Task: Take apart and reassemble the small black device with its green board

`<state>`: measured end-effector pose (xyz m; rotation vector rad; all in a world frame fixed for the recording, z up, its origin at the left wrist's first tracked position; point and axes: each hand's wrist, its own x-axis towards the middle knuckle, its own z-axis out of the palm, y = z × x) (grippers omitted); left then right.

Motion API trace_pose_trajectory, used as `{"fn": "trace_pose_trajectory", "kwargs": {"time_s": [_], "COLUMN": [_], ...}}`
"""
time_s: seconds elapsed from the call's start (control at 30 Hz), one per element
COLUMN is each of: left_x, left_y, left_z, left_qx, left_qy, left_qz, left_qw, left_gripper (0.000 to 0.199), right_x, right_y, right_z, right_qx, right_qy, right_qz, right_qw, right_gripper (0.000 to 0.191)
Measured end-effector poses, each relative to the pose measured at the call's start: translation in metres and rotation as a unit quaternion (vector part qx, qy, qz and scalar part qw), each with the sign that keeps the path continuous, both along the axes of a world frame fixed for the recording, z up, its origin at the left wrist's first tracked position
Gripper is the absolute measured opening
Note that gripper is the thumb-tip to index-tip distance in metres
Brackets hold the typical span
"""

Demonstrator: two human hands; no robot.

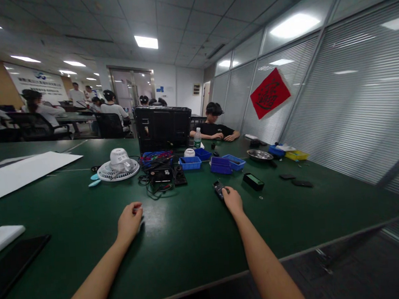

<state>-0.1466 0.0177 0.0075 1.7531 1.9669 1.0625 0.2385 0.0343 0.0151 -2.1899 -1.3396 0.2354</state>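
Note:
My right hand [233, 201] is closed on the near end of a small dark rectangular device [217, 187] at the middle of the green table [185, 241]. Its far end shows what look like inner parts. My left hand [130, 221] rests over the table to the left, its fingers curled in. Whatever may be inside those fingers is hidden. To the right of my right hand stands an open black box [253, 181] with a green inside, and near it lies a small pale ring [260, 197].
Beyond my hands are a power unit with tangled cables [160, 175], blue bins [190, 163], a white fan [118, 169] and a black computer case [164, 128]. A metal bowl [259, 155] is at right. Another person [214, 125] sits across the table.

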Motion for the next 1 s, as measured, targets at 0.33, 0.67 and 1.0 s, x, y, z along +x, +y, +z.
{"fn": "trace_pose_trajectory", "kwargs": {"time_s": [0.33,0.67,1.0], "left_x": [0.000,0.071,0.189], "left_y": [-0.002,0.005,0.001], "left_z": [0.003,0.010,-0.020], "left_qx": [-0.009,-0.005,0.037], "left_qy": [0.003,-0.038,-0.105], "left_qz": [-0.002,-0.089,-0.161], "left_qw": [1.000,0.995,0.981], "left_gripper": [0.029,0.023,0.026], "right_x": [0.003,0.001,-0.030], "right_y": [-0.004,-0.007,-0.024], "right_z": [0.006,0.016,0.012], "right_qx": [-0.044,-0.007,0.246], "right_qy": [-0.024,0.030,-0.186], "right_qz": [-0.023,-0.079,0.103], "right_qw": [0.998,0.996,0.946], "right_gripper": [0.062,0.051,0.047]}}
